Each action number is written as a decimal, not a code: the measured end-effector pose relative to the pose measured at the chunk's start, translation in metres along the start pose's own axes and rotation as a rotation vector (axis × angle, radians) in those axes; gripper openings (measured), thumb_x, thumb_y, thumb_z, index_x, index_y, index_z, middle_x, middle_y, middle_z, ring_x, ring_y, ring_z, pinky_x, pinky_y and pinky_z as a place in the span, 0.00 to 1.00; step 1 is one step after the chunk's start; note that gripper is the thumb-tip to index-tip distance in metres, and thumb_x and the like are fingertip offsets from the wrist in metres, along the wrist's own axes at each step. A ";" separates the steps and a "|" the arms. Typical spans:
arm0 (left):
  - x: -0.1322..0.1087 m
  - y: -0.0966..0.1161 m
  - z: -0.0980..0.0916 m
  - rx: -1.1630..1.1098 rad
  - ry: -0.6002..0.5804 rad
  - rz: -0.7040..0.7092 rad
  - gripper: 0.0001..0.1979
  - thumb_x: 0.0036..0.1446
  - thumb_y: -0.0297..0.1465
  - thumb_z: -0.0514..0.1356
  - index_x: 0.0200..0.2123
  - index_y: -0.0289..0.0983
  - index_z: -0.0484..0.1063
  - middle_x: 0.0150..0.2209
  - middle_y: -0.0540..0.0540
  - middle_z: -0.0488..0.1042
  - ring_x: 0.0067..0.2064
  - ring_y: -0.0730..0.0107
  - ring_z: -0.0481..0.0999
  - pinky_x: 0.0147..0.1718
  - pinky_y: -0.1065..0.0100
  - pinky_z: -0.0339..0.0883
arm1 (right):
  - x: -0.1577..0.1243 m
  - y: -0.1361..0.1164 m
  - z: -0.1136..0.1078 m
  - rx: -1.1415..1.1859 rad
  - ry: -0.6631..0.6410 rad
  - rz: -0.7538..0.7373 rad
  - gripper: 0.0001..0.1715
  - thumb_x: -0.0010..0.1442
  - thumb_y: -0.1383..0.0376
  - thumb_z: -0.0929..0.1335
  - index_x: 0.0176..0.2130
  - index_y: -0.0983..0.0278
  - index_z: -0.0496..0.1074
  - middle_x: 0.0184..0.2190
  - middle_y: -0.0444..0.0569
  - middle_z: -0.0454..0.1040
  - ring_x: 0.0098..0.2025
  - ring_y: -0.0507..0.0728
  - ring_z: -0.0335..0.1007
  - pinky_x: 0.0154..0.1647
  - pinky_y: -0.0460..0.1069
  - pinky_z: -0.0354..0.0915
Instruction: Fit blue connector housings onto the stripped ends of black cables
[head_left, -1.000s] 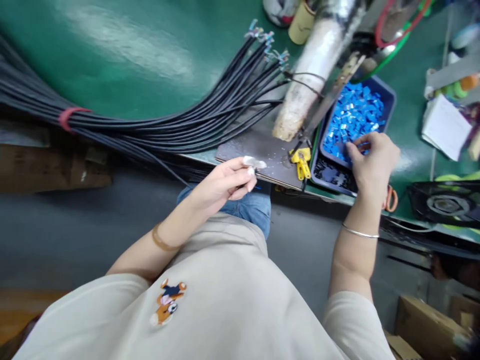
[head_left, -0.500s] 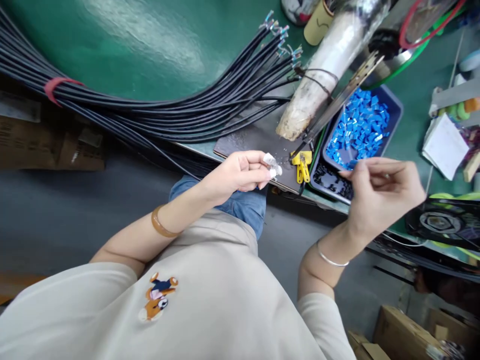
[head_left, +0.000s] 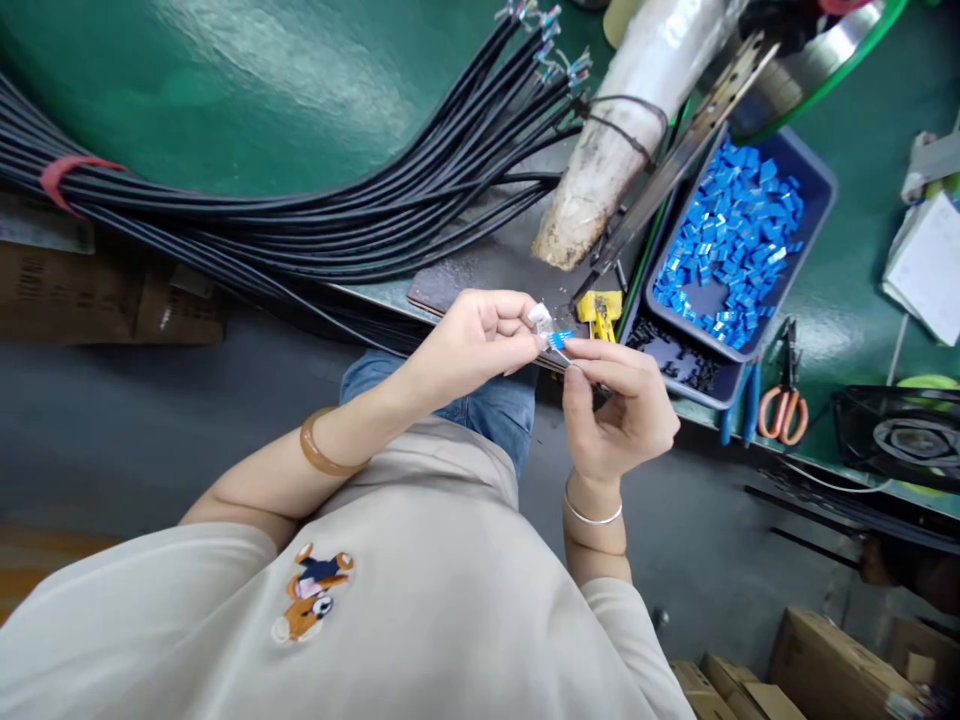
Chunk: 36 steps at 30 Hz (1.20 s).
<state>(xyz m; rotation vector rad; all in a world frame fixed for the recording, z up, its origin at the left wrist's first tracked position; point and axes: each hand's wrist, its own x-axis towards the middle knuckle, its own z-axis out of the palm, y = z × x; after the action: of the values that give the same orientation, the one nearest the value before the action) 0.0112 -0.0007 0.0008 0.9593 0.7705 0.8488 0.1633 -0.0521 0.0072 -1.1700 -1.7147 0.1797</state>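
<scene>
Pinched between the thumb and fingers of my left hand [head_left: 491, 335] is a small clear plastic piece [head_left: 541, 320] with a whitish end. My right hand [head_left: 619, 400] has come up to it, with the tips of its thumb and index finger closed at a small blue plastic piece [head_left: 559, 340]. This blue piece has thin prongs and meets the clear one, but I cannot make out how far it sits inside. A thin pale strip [head_left: 561, 357] shows just below, between the two hands. Yellow clips [head_left: 600, 312] lie just beyond my fingertips.
A grey bin [head_left: 814, 215] of blue pieces stands at the right, over another tray [head_left: 712, 395] with small black parts. Orange-handled pliers [head_left: 784, 405] lie nearby. Black cables [head_left: 300, 225] run along the left bench. A white wrapped roll [head_left: 607, 150] and perforated metal bar [head_left: 701, 125] overhang the middle.
My right hand has moved left from the bin's front edge to my left hand, bringing the blue piece against the clear one. My left hand stays nearly in place. The view has shifted slightly.
</scene>
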 end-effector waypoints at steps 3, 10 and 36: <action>0.001 0.001 0.000 0.038 0.034 0.026 0.07 0.50 0.26 0.62 0.22 0.34 0.67 0.16 0.54 0.62 0.18 0.83 0.58 0.18 0.75 0.49 | -0.001 0.004 0.003 0.061 0.058 0.129 0.07 0.62 0.71 0.66 0.39 0.59 0.68 0.37 0.47 0.77 0.40 0.55 0.78 0.38 0.54 0.77; 0.004 -0.001 -0.002 0.091 0.040 0.065 0.08 0.53 0.27 0.61 0.22 0.34 0.69 0.17 0.52 0.65 0.19 0.82 0.61 0.19 0.75 0.54 | 0.001 0.013 0.003 0.017 -0.012 0.150 0.05 0.61 0.69 0.68 0.34 0.59 0.69 0.37 0.46 0.78 0.41 0.55 0.78 0.41 0.54 0.75; 0.015 0.012 0.002 0.173 0.097 0.116 0.09 0.51 0.23 0.61 0.21 0.34 0.67 0.15 0.54 0.65 0.19 0.83 0.62 0.18 0.78 0.56 | 0.015 0.024 -0.007 -0.161 -0.115 -0.044 0.06 0.59 0.69 0.67 0.32 0.58 0.66 0.40 0.47 0.80 0.40 0.57 0.78 0.40 0.56 0.74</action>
<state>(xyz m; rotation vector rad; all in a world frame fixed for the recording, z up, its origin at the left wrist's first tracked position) 0.0166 0.0150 0.0099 1.1307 0.8890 0.9462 0.1831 -0.0303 0.0058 -1.2586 -1.8827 0.0848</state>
